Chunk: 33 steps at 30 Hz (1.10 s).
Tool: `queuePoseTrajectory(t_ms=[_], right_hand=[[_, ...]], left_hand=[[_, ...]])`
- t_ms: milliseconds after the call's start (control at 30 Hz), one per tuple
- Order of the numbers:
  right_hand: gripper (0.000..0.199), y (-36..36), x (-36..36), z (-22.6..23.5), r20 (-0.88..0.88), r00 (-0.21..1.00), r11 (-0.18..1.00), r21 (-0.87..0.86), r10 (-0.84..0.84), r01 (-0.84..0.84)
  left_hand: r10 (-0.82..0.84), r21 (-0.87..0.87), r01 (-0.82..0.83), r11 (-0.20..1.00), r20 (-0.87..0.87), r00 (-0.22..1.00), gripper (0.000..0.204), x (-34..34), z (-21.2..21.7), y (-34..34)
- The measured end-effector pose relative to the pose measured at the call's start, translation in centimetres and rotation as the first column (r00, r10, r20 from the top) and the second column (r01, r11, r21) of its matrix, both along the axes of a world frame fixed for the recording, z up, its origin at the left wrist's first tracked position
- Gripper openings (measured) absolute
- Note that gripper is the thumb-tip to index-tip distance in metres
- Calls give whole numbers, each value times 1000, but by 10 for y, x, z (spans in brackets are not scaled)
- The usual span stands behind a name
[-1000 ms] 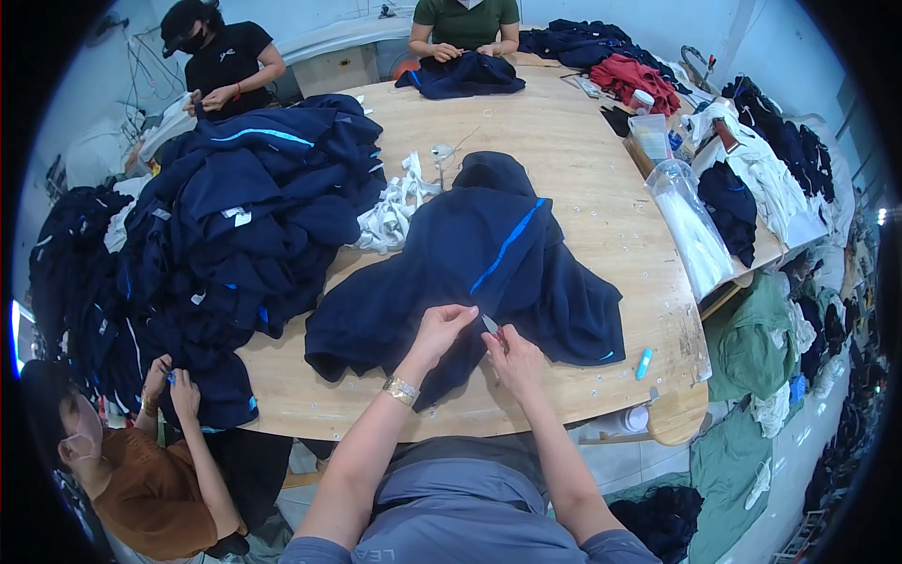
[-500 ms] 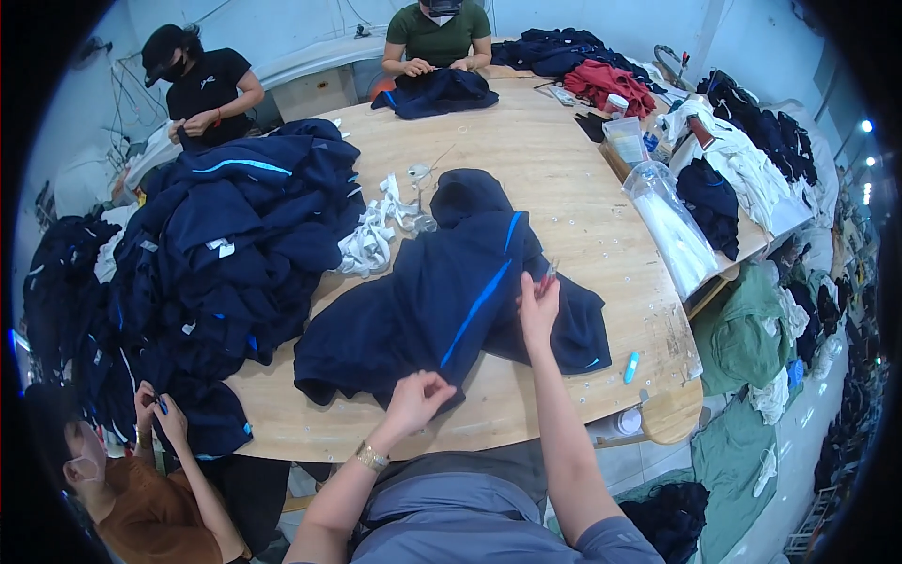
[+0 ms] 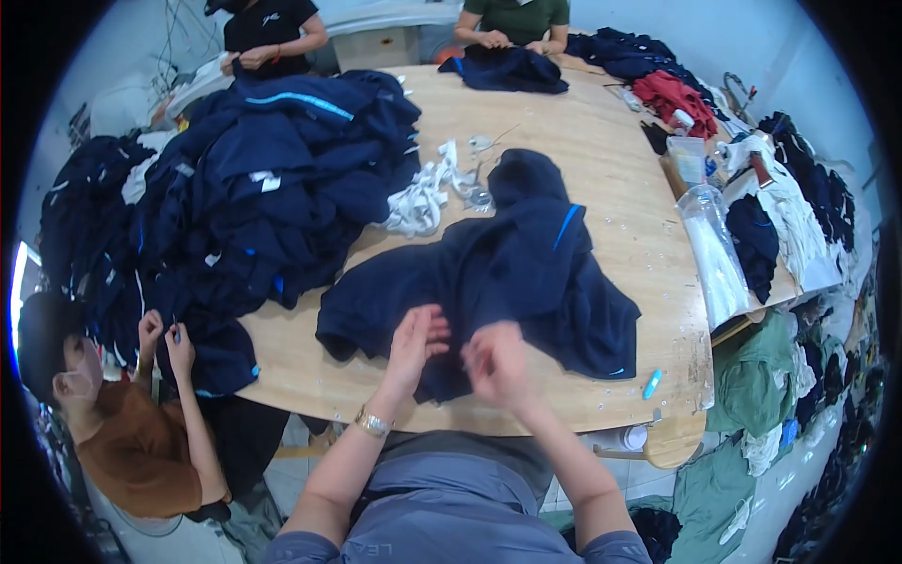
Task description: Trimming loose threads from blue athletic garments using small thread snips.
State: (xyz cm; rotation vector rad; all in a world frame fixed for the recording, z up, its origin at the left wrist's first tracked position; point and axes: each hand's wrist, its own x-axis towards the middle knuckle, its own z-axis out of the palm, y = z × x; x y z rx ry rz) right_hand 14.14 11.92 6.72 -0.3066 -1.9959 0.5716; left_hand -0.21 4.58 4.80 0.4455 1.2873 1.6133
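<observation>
A dark navy garment (image 3: pixel 526 258) with a bright blue stripe lies spread on the table in front of me, its hood-like bunched part at the far end. Over its near edge my left hand (image 3: pixel 420 340) is held with fingers apart and nothing visible in them. Close by on the right, my right hand (image 3: pixel 498 365) hovers over the same garment with bent fingers. Motion smears those fingers, and I cannot make out whether the small red-handled tool seen earlier is in them.
A big heap of navy garments (image 3: pixel 272 169) fills the left. White strips (image 3: pixel 418 202) lie beyond my garment. A light-blue stick-like object (image 3: pixel 652 383) rests near the right edge, with a clear plastic bag (image 3: pixel 714 254) further back. Co-workers handle navy cloth at left and far side.
My right hand has moved left and nearer, beside my left hand, which has opened from a pinch. The long blue stripe is now mostly folded from sight. The view has shifted left.
</observation>
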Motion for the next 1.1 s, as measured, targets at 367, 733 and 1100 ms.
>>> queuePoseTrajectory(t_ms=[367, 733, 1100], right_hand=[[25, -21, 29, -71, 49, 963, 635, -743, -264, 212], [28, 20, -16, -59, 125, 914, 674, -639, -385, 371], [32, 0, 2, -34, 180, 972, 689, -686, -151, 234]], left_hand=[[53, -43, -146, 988, -803, 593, 29, -5, -6, -16], [23, -111, 96, 989, 763, 646, 34, 24, -26, 10], [215, 207, -313, 927, 391, 895, 12, 22, -6, 12]])
